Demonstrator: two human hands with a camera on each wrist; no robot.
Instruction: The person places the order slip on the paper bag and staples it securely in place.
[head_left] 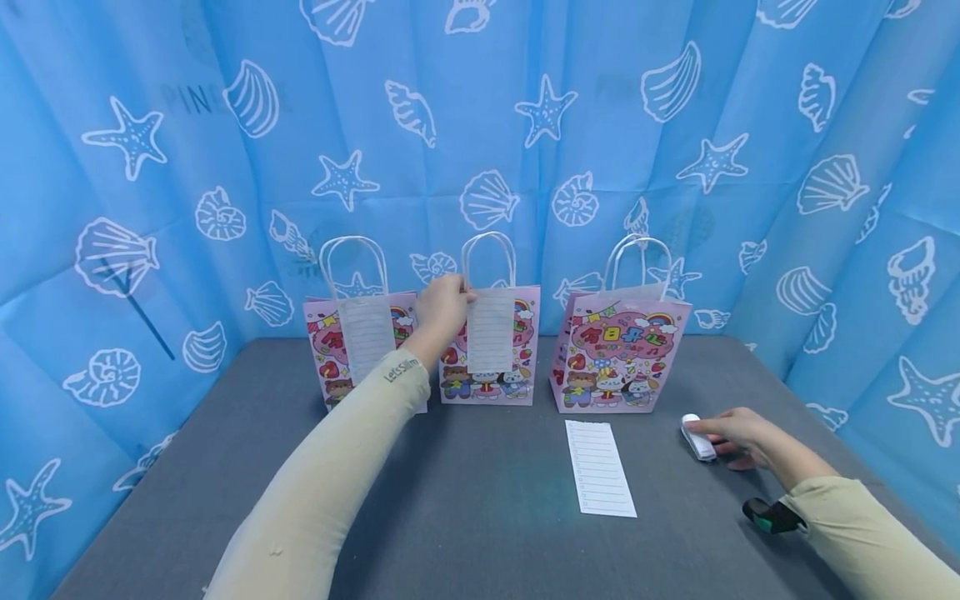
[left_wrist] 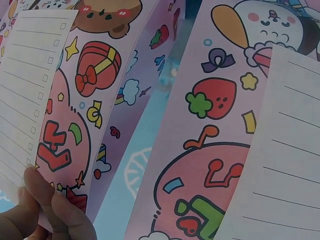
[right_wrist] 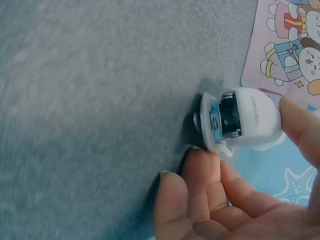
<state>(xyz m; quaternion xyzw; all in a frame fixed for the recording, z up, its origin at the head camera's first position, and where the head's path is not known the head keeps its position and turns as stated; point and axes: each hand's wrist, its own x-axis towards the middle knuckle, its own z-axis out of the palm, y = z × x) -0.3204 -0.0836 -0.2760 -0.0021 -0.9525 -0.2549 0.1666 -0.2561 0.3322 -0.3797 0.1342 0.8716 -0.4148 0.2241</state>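
At the middle pink gift bag [head_left: 453, 393], my left hand [head_left: 442, 308] pinches the upper left part of a lined paper slip [head_left: 491, 333] lying against the bag's front. In the left wrist view the thumb and fingertips meet at the slip's edge [left_wrist: 20, 100]; whether they also pinch the bag's rim I cannot tell. On the right, my right hand [head_left: 750, 437] holds a small white stapler [head_left: 699, 439] between thumb and fingers, low over the table. The right wrist view shows the stapler's [right_wrist: 260, 117] open front end.
The left gift bag [head_left: 330, 358] has another lined slip [head_left: 367, 333] on its front. A right gift bag [head_left: 622, 358] stands with no slip on its front. One loose lined slip [head_left: 600, 471] lies on the grey table [head_left: 480, 517]. Behind hangs a blue curtain [head_left: 480, 125].
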